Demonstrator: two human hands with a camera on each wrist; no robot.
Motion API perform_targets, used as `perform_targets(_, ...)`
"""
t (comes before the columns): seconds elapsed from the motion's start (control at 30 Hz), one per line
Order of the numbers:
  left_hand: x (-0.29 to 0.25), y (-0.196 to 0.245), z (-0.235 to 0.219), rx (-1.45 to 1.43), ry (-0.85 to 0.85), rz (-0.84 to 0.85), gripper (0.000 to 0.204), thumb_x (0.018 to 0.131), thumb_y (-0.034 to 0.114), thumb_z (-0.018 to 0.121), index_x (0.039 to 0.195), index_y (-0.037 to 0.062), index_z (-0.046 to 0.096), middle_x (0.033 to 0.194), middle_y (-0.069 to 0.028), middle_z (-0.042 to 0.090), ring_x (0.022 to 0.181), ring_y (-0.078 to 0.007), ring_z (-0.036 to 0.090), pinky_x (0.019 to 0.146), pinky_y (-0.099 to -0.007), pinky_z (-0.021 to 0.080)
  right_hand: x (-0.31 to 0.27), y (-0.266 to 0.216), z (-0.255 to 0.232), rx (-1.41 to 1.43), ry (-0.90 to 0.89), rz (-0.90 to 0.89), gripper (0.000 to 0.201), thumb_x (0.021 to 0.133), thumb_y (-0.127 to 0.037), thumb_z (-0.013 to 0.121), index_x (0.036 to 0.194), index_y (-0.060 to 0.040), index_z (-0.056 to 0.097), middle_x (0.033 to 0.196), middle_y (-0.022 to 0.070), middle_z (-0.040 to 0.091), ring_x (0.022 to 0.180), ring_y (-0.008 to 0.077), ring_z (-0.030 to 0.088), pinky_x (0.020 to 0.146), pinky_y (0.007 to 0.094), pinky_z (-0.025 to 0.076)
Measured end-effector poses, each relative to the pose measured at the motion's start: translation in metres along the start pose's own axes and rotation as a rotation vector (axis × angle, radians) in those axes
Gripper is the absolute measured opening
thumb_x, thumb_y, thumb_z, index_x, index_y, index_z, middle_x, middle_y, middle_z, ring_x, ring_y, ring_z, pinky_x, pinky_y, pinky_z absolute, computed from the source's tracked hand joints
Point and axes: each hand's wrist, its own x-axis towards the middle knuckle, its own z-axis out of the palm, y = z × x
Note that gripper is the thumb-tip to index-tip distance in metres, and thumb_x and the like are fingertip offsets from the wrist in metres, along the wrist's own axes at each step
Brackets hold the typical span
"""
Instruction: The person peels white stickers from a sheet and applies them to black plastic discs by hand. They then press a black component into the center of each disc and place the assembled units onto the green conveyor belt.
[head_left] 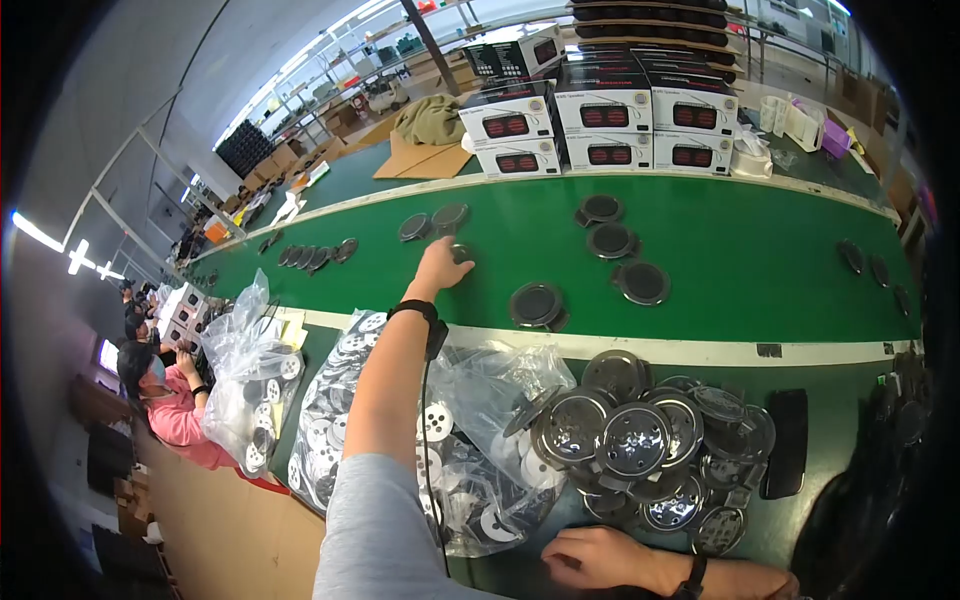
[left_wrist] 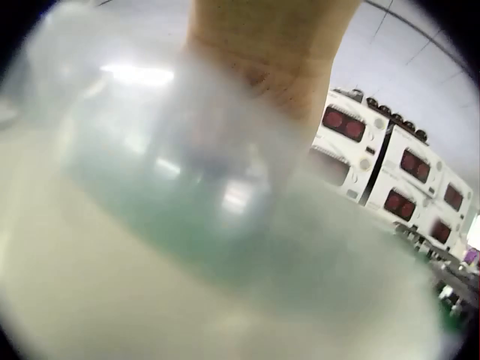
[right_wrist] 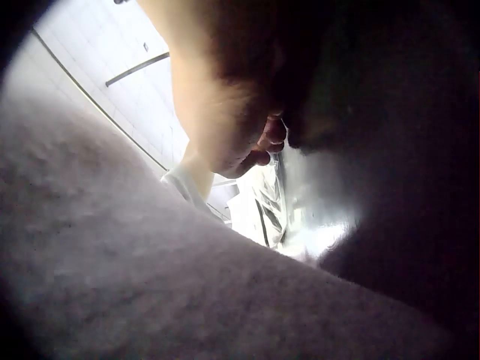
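Note:
My left hand [head_left: 438, 268] reaches across onto the green belt [head_left: 740, 250], with a small dark disc [head_left: 460, 252] showing between thumb and fingers. Just beyond it lie two more round black discs [head_left: 413, 227]. In the left wrist view, blurred clear plastic covers much of the picture below my wrist [left_wrist: 262, 82]. My right hand [head_left: 598, 556] rests at the near table edge, fingers loosely curled and holding nothing; the right wrist view shows it [right_wrist: 225, 127] beside grey cloth. Left of it lies a pile of glossy black discs [head_left: 635, 440], above and to the right.
Clear bags of white discs [head_left: 435, 422] lie under my left arm. A black phone [head_left: 786, 445] is right of the pile. More discs [head_left: 640, 283] are spread along the belt. Speaker boxes [head_left: 603, 112] stand stacked beyond it. A person in pink [head_left: 180, 418] sits at left.

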Motion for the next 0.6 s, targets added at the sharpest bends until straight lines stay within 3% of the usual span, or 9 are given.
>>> perform_targets(0.07,-0.007,0.023,-0.018,0.01,-0.318,-0.031,0.065,0.067,0.032,0.079,0.123,0.0033,0.064,0.126,-0.0219,0.062,0.116,-0.0389,0.059,0.1,-0.0409,0.049,-0.001,-0.002,-0.001,0.011,-0.003,0.006,0.01,0.083,-0.011,0.069,0.091,-0.0061,0.068,0.08,0.0051,0.065,0.068,0.0226,0.066,0.062,0.0324,0.056)
perform_targets(0.1,-0.021,0.032,-0.017,0.019,-0.216,0.039,0.054,0.067,0.023,0.073,0.116,0.0008,0.067,0.11,-0.0232,0.067,0.109,-0.0401,0.062,0.096,-0.0414,0.05,-0.002,-0.002,0.0,-0.001,-0.018,0.011,0.009,0.083,-0.012,0.069,0.09,-0.0065,0.068,0.079,0.005,0.065,0.067,0.0226,0.066,0.061,0.0327,0.055)
perform_targets(0.2,-0.033,0.023,-0.007,0.101,0.002,0.233,0.049,0.068,0.019,0.07,0.113,-0.0001,0.067,0.105,-0.0245,0.068,0.103,-0.0406,0.064,0.094,-0.0428,0.051,-0.005,0.001,0.004,-0.038,-0.009,-0.023,0.008,0.083,-0.012,0.068,0.09,-0.0069,0.068,0.079,0.0052,0.065,0.067,0.0229,0.065,0.061,0.0332,0.055)
perform_targets(0.27,-0.028,0.012,-0.013,-0.03,0.067,0.143,0.045,0.072,0.01,0.064,0.115,-0.0024,0.066,0.108,-0.0257,0.068,0.104,-0.04,0.064,0.094,-0.0427,0.052,-0.006,-0.001,0.004,-0.026,-0.004,-0.017,0.009,0.084,-0.013,0.067,0.09,-0.0071,0.068,0.079,0.0055,0.065,0.067,0.0235,0.066,0.061,0.0335,0.055)
perform_targets(0.33,-0.016,-0.007,-0.019,-0.087,0.225,0.098,0.04,0.076,0.006,0.061,0.115,-0.0001,0.065,0.11,-0.0254,0.066,0.107,-0.0416,0.061,0.096,-0.0453,0.05,-0.006,-0.005,0.002,-0.039,-0.017,0.019,0.009,0.084,-0.013,0.067,0.09,-0.007,0.068,0.08,0.0055,0.065,0.068,0.024,0.066,0.061,0.0336,0.055)
perform_targets(0.4,-0.006,-0.008,-0.024,0.011,0.494,0.047,0.032,0.082,0.003,0.058,0.113,0.0025,0.064,0.109,-0.0228,0.063,0.111,-0.043,0.056,0.096,-0.0497,0.047,-0.006,-0.005,0.004,-0.049,-0.009,0.006,0.009,0.084,-0.013,0.067,0.091,-0.0069,0.068,0.081,0.0053,0.065,0.068,0.0249,0.066,0.062,0.0344,0.055)
perform_targets(0.43,0.0,-0.008,-0.025,0.042,0.553,0.097,0.028,0.087,0.002,0.056,0.114,0.0037,0.061,0.112,-0.0205,0.059,0.11,-0.0431,0.054,0.094,-0.0527,0.046,-0.006,-0.004,0.004,-0.058,-0.005,0.0,0.009,0.084,-0.013,0.067,0.091,-0.0069,0.068,0.082,0.0052,0.065,0.068,0.0253,0.066,0.062,0.0348,0.055)
perform_targets(0.53,0.021,0.023,-0.022,-0.042,0.551,0.005,0.034,0.089,0.003,0.053,0.123,0.0068,0.057,0.12,-0.0197,0.056,0.113,-0.0417,0.053,0.095,-0.053,0.046,-0.005,-0.002,0.003,-0.066,-0.005,-0.036,0.01,0.084,-0.014,0.067,0.092,-0.007,0.067,0.083,0.0053,0.065,0.07,0.0263,0.066,0.063,0.0358,0.056)
perform_targets(0.6,0.048,0.026,-0.002,-0.044,0.458,-0.009,0.042,0.091,0.008,0.053,0.133,0.0135,0.052,0.14,-0.0183,0.044,0.129,-0.0437,0.042,0.1,-0.0595,0.043,-0.005,0.0,0.003,-0.067,-0.03,-0.031,0.012,0.085,-0.013,0.067,0.095,-0.0073,0.066,0.083,0.0061,0.065,0.071,0.0266,0.067,0.063,0.036,0.057)
